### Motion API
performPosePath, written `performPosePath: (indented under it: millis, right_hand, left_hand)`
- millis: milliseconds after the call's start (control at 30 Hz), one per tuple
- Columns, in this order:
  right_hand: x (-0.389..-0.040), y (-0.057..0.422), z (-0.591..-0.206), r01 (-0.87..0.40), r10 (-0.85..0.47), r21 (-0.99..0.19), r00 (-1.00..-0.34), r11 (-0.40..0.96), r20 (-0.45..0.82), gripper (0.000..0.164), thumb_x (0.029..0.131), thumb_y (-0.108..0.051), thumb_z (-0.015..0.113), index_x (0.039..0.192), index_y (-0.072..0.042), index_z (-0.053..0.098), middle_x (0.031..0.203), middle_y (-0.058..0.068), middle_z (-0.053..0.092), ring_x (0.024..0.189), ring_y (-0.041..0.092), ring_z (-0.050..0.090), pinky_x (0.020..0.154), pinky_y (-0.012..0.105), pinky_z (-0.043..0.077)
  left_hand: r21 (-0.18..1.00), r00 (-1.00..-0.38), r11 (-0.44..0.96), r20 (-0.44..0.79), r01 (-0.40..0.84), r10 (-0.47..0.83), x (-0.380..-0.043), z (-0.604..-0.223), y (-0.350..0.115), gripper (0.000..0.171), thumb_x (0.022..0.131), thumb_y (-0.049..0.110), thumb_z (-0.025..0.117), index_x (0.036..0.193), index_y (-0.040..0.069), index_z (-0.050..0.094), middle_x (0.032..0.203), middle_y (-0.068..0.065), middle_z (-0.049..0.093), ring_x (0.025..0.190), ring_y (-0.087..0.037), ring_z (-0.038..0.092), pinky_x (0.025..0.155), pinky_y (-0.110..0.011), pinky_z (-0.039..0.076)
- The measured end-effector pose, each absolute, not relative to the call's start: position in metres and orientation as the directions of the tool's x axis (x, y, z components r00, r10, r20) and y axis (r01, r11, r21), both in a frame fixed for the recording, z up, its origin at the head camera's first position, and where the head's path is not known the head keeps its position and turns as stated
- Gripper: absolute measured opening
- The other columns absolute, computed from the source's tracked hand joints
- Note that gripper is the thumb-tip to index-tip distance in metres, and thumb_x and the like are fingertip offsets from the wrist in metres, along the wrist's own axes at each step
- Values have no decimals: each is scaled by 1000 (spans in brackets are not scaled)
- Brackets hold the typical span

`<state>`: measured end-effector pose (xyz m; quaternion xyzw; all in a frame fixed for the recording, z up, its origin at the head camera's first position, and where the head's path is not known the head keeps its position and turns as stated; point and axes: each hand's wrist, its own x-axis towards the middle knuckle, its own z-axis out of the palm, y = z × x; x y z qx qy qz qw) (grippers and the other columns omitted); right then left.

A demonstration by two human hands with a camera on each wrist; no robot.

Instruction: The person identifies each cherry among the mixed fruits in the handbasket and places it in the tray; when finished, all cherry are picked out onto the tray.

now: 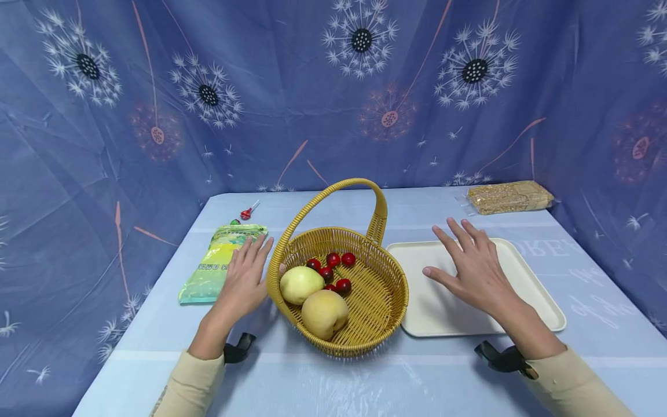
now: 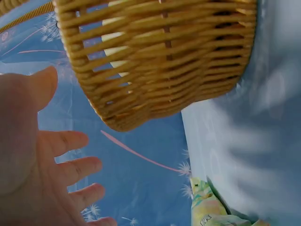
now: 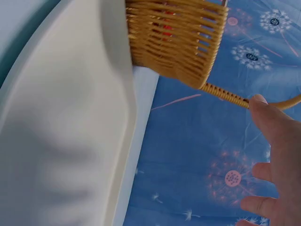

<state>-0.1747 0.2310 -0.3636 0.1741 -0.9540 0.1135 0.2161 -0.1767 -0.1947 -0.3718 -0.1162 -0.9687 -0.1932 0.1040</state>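
Observation:
A woven basket [image 1: 372, 295] with a tall arched handle stands mid-table. Inside it lie a pale green-yellow pear-like fruit [image 1: 301, 285], a yellow peach [image 1: 324, 314] and several dark red cherries [image 1: 343, 286]. My left hand [image 1: 244, 281] hovers just left of the basket, fingers spread, holding nothing; the left wrist view shows the woven side [image 2: 164, 61] apart from the fingers. Over the cream tray [image 1: 427, 315], right of the basket, my right hand [image 1: 476, 272] is held with straight, spread fingers and nothing in it.
A green and yellow packet [image 1: 211, 278] lies left of the basket, partly behind my left hand. Beyond it are a red lollipop [image 1: 247, 213] and a small green sweet [image 1: 235, 222]. A clear bag of brown grainy food [image 1: 510, 197] rests at the back right.

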Motion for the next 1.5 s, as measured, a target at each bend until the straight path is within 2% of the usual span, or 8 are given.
performPosePath:
  millis: [133,333,600,833,1000,1233,1400,1500]
  right_hand:
    - [-173,227,-360,-420,-299,-175,-831,891,468,81,78,-48,71,145,-18,38,151,17,33,136,42,29,105,65,23]
    - [-170,215,-357,-503,-348,-227,-799,834,491,76,78,-40,74,143,-16,42,145,16,42,127,39,38,98,60,30]
    - [-169,193,-353,-596,-419,-291,-765,749,488,68,79,-39,74,137,-14,49,137,11,51,120,30,46,97,51,35]
    - [-171,173,-349,-628,-476,-345,-766,698,432,60,80,-42,72,133,-19,52,132,2,55,117,21,47,98,47,38]
    - [-174,163,-343,-666,-526,-339,-739,665,421,57,81,-41,71,131,-20,54,128,1,58,114,19,49,95,46,42]
    - [-181,150,-325,-708,-593,-336,-705,621,388,52,83,-39,71,128,-17,57,122,0,62,108,17,52,94,43,45]
    - [-188,138,-317,-727,-637,-344,-686,594,352,48,84,-37,70,126,-16,59,118,-1,63,111,18,54,104,46,40]
    - [-193,131,-315,-742,-663,-341,-670,577,335,47,84,-38,69,125,-15,60,115,-1,64,111,18,54,109,49,37]
  left_hand:
    - [393,-943,869,260,300,209,-175,-371,-192,66,94,41,53,149,12,30,157,-12,23,146,-36,10,117,-61,8]
    - [479,-935,808,257,343,245,-173,-371,-191,60,92,43,56,143,15,41,154,-13,29,145,-37,15,108,-72,16]
    - [577,-928,727,238,372,286,-169,-370,-193,61,90,37,61,141,11,43,152,-15,32,145,-40,13,114,-66,9]
    - [609,-930,703,224,368,293,-165,-374,-198,61,88,38,64,140,14,45,153,-14,31,144,-40,14,111,-70,11]
    - [627,-939,700,195,341,282,-160,-376,-199,65,86,40,66,142,17,43,153,-14,31,144,-39,15,110,-72,12]
    - [650,-940,682,186,336,286,-156,-383,-200,67,84,37,69,141,14,43,151,-12,33,143,-39,17,109,-71,16]
    - [654,-935,670,204,351,290,-154,-386,-201,67,83,34,71,140,11,45,150,-14,34,142,-40,19,110,-71,14]
    - [659,-939,672,194,339,284,-153,-387,-201,68,82,35,71,140,12,44,150,-14,34,141,-40,21,109,-71,17]
